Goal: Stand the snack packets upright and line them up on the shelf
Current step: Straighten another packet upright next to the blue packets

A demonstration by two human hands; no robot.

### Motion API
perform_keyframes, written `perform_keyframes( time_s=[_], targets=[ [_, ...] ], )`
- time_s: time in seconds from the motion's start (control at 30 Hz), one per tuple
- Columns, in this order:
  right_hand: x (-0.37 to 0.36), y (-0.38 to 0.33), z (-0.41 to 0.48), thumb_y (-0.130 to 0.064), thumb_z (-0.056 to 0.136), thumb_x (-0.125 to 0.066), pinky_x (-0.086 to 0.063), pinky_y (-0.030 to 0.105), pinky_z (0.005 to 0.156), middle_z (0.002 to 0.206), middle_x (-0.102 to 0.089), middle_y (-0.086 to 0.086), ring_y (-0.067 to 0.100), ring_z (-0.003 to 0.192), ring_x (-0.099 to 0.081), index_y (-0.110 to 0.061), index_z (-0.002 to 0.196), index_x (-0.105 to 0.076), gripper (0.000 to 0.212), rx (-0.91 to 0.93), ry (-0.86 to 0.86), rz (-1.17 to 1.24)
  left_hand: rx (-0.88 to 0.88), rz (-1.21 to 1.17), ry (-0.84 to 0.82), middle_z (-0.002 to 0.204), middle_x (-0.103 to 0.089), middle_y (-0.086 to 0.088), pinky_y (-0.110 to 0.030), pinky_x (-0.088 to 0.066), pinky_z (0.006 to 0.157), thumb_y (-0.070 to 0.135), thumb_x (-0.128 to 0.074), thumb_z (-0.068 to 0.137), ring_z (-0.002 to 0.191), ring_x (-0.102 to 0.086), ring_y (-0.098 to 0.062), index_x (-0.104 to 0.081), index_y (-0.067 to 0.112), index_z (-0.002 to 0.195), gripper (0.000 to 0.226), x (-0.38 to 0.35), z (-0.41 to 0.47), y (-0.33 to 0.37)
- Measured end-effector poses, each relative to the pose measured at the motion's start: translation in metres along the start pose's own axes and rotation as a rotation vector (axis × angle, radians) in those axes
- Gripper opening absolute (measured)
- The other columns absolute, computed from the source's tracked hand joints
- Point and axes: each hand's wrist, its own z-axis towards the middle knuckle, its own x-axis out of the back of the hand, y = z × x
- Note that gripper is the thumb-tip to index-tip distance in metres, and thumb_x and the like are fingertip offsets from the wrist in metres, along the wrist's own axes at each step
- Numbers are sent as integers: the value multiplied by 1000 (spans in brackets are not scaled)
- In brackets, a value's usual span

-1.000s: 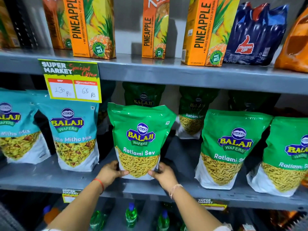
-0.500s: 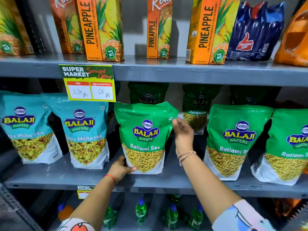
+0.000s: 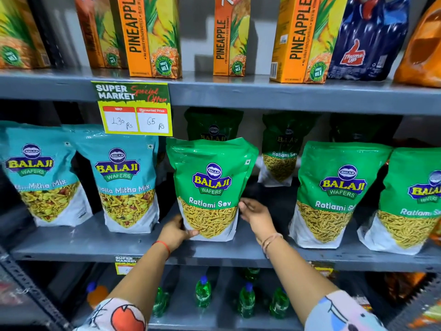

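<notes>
A green Ratlami Sev packet (image 3: 211, 177) stands upright in the middle of the grey shelf (image 3: 95, 244). My left hand (image 3: 175, 232) grips its bottom left corner, thumb on the front. At the packet's lower right edge my right hand (image 3: 256, 215) rests with fingertips touching the side. Two more green Ratlami Sev packets (image 3: 334, 194) (image 3: 410, 204) stand upright to the right. Left of it are two teal Mitha Mix packets (image 3: 126, 182) (image 3: 43, 177), upright and leaning slightly. Darker green packets (image 3: 281, 149) stand behind in the back row.
A price tag (image 3: 133, 108) hangs from the upper shelf edge (image 3: 286, 96), which carries pineapple juice cartons (image 3: 152, 37) and a blue bottle pack (image 3: 365, 41). Green bottles (image 3: 202, 292) stand on the shelf below. A gap lies between the held packet and its right neighbour.
My right hand dropped from the packet's upper right edge to its lower right side. My left hand stays at the bottom left corner. The packet stands a little straighter.
</notes>
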Motion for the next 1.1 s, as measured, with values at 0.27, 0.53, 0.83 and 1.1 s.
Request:
perform_keyframes(
  time_s=[0.27, 0.53, 0.83, 1.1],
  targets=[
    [-6, -2, 4, -2, 90, -48, -53, 24, 58, 90, -60, 11, 15, 76, -58, -23, 74, -55, 27, 28, 30, 62, -129, -342, 35, 134, -49, -24, -36, -38, 99, -8, -51, 84, 115, -50, -25, -42, -4, 127, 44, 15, 5, 39],
    [-11, -4, 10, -2, 90, -43, -54, 47, 78, 100, -63, 16, 27, 91, -60, -27, 76, -53, 31, 115, 46, -132, -153, -362, 36, 127, -53, -26, -34, -45, 90, -10, -53, 82, 106, -53, -24, -48, -5, 120, 39, 13, 3, 45],
    [-15, -6, 15, -10, 92, -36, -46, 64, 87, 98, -59, 27, 44, 98, -56, -9, 84, -47, 14, 76, 120, -184, -151, -364, 39, 129, -52, -28, -38, -42, 94, -10, -53, 82, 115, -53, -34, -47, -6, 121, 40, 14, 3, 47],
    [-1, 23, -5, -8, 83, -62, -39, 36, 104, 123, -55, 6, 23, 117, -50, -18, 127, -36, 52, -2, -344, -249, -294, -658, 241, 89, -72, 7, -13, -53, 73, 3, -45, 90, 82, -64, -6, -51, 2, 119, 30, 37, 9, 88]
  ],
)
